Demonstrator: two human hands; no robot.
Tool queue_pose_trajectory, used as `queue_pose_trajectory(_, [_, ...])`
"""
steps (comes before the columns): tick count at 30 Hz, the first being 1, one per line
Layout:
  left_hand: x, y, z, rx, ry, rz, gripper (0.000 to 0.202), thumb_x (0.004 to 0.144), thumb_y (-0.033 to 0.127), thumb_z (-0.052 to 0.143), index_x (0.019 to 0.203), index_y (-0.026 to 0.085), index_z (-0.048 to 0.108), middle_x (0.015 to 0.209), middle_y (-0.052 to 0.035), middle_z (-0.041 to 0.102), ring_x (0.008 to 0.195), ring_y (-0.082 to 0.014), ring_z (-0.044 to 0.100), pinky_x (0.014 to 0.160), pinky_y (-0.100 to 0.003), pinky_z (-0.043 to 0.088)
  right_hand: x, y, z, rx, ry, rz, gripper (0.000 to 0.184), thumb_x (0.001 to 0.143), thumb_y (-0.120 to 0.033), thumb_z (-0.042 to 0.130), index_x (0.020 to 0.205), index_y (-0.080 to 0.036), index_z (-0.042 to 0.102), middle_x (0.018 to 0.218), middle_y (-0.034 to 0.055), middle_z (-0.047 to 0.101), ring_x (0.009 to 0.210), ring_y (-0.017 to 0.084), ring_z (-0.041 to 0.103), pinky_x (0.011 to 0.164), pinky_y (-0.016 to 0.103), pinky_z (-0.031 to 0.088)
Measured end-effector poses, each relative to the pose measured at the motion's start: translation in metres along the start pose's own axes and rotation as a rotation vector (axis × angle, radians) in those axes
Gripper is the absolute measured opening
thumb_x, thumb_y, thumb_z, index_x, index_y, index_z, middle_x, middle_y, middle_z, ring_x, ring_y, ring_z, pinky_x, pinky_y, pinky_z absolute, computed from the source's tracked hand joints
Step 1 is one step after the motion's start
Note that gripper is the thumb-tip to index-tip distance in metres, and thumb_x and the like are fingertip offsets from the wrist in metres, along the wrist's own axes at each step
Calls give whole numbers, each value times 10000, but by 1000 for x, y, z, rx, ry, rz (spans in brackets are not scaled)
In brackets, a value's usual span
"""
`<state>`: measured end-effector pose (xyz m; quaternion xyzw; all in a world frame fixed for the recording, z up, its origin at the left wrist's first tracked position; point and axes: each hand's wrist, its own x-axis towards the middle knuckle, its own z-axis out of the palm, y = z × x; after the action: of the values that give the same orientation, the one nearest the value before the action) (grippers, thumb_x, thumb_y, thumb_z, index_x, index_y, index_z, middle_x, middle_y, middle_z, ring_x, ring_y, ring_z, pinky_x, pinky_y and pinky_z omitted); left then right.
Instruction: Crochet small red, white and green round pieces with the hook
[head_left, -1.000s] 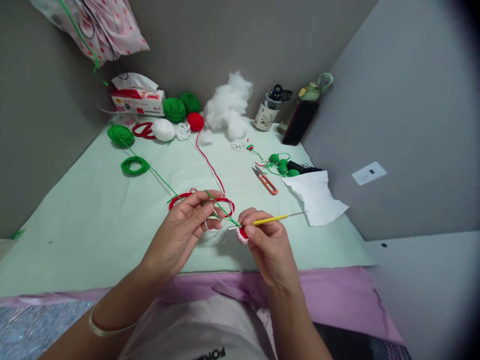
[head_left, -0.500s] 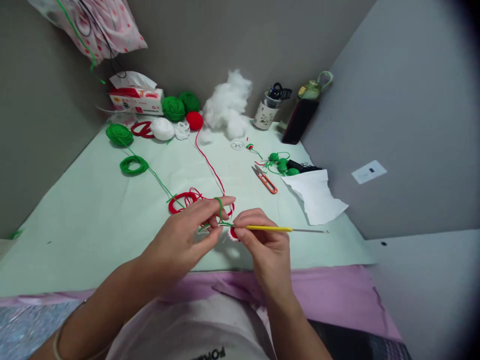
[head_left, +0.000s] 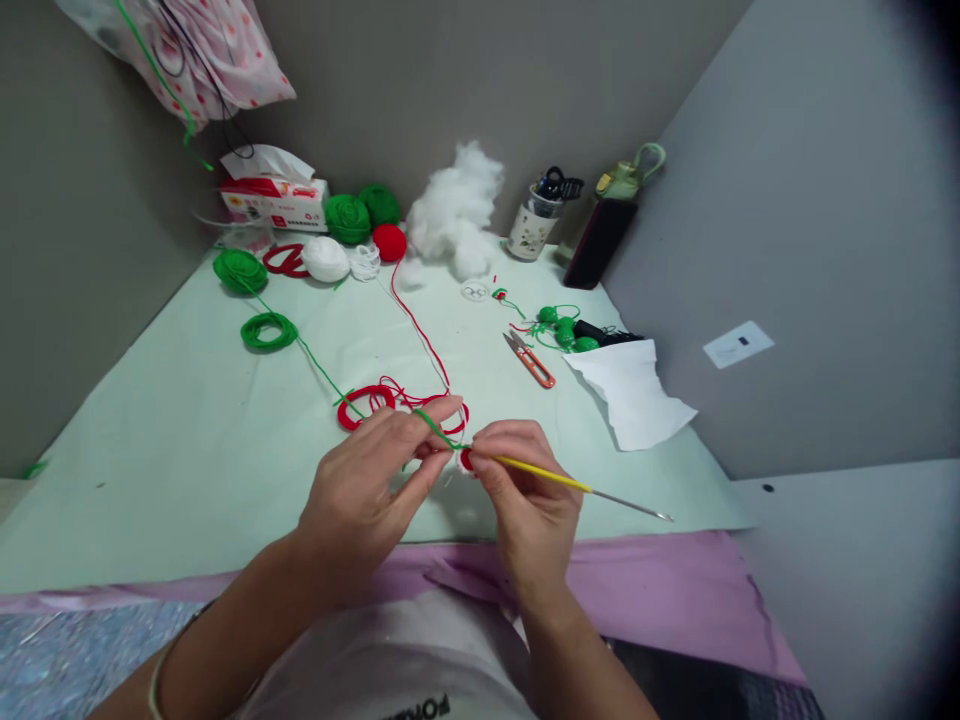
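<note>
My right hand [head_left: 525,495] pinches a yellow-handled crochet hook [head_left: 570,485] whose metal end points down to the right. Just left of it, my left hand [head_left: 367,480] has its fingers closed on a small red and white crochet piece [head_left: 466,461], with a green yarn strand [head_left: 435,428] running over the forefinger. That strand leads back across the table to a green yarn coil [head_left: 268,331]. A loose red yarn loop [head_left: 375,400] lies right behind my hands.
Orange thread snips [head_left: 532,362], a white paper sheet [head_left: 630,392] and small green crochet balls [head_left: 566,333] lie at the right. At the back stand yarn balls [head_left: 349,217], white stuffing [head_left: 456,212], a tissue box [head_left: 274,200], a tool cup [head_left: 531,230] and a bottle [head_left: 600,240].
The hook's free end has swung from up-right down to lower right. My left hand has drawn closer to my right, and the green strand now lies tighter over the forefinger.
</note>
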<state>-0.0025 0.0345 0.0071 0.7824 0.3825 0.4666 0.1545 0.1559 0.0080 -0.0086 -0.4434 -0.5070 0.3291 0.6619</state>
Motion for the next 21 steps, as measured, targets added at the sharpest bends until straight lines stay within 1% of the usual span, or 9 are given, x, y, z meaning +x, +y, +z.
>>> queue_pose_trajectory(3, [-9, 0, 12, -141, 61, -219, 383, 939, 132, 728, 1305, 234, 691, 937, 11, 793, 823, -142, 733, 890, -251, 558, -5, 5, 5, 7, 48, -8, 266, 901, -56, 736, 944, -303, 823, 935, 5, 680, 834, 143, 660, 670, 260, 544])
queue_pose_trajectory(6, [-14, 4, 21, -409, 93, -477, 348, 933, 181, 734, 1274, 243, 716, 954, 3, 801, 883, -151, 753, 896, -246, 573, -10, 11, 8, -23, 78, -43, 287, 921, -48, 709, 958, -312, 816, 915, 1, 666, 832, 143, 652, 665, 260, 539])
queue_pose_trajectory(8, [-15, 8, 25, -640, 106, -633, 338, 940, 216, 729, 1277, 237, 709, 955, -6, 791, 923, -153, 747, 883, -239, 580, -13, 16, 9, -96, 93, -115, 323, 931, -29, 689, 1002, -319, 811, 918, 0, 670, 848, 144, 651, 692, 265, 544])
queue_pose_trajectory(11, [-11, 12, 26, -925, 120, -793, 406, 884, 243, 800, 1277, 235, 698, 928, 5, 747, 880, -136, 719, 832, -221, 579, -15, 19, 10, -216, 80, -241, 362, 934, -7, 673, 1077, -317, 794, 949, 5, 678, 868, 144, 651, 740, 272, 553])
queue_pose_trajectory(13, [-8, 11, 24, -1012, 113, -858, 476, 823, 223, 858, 1272, 235, 700, 922, 16, 718, 845, -120, 692, 804, -205, 567, -14, 16, 9, -234, 56, -265, 354, 939, -5, 658, 1081, -306, 779, 951, 7, 676, 879, 145, 649, 743, 265, 554])
queue_pose_trajectory(15, [-6, 9, 21, -1029, 104, -882, 478, 813, 218, 873, 1262, 240, 710, 910, 22, 700, 839, -111, 671, 789, -191, 552, -11, 10, 7, -224, -9, -234, 318, 961, -29, 629, 1090, -293, 751, 964, 15, 677, 923, 156, 650, 761, 267, 563])
queue_pose_trajectory(18, [-4, 5, 14, -1027, 103, -862, 428, 846, 242, 860, 1252, 263, 725, 862, 40, 668, 835, -106, 653, 796, -192, 539, -8, -1, 0, -258, -207, -169, 253, 1008, -106, 561, 1164, -259, 690, 1081, 61, 677, 1077, 199, 648, 890, 335, 587])
queue_pose_trajectory(20, [-4, 4, 11, -1023, 107, -849, 431, 847, 250, 866, 1255, 273, 728, 846, 48, 649, 822, -105, 643, 797, -200, 533, -8, -3, -5, -334, -286, -210, 278, 1021, -117, 525, 1214, -245, 678, 1133, 83, 657, 1102, 208, 654, 916, 357, 595])
queue_pose_trajectory(21, [-4, 5, 10, -1021, 109, -845, 439, 844, 251, 870, 1259, 273, 728, 845, 48, 645, 817, -105, 637, 794, -203, 529, -10, -2, -7, -389, -285, -273, 307, 1020, -105, 524, 1241, -246, 684, 1132, 84, 649, 1080, 201, 663, 894, 345, 601])
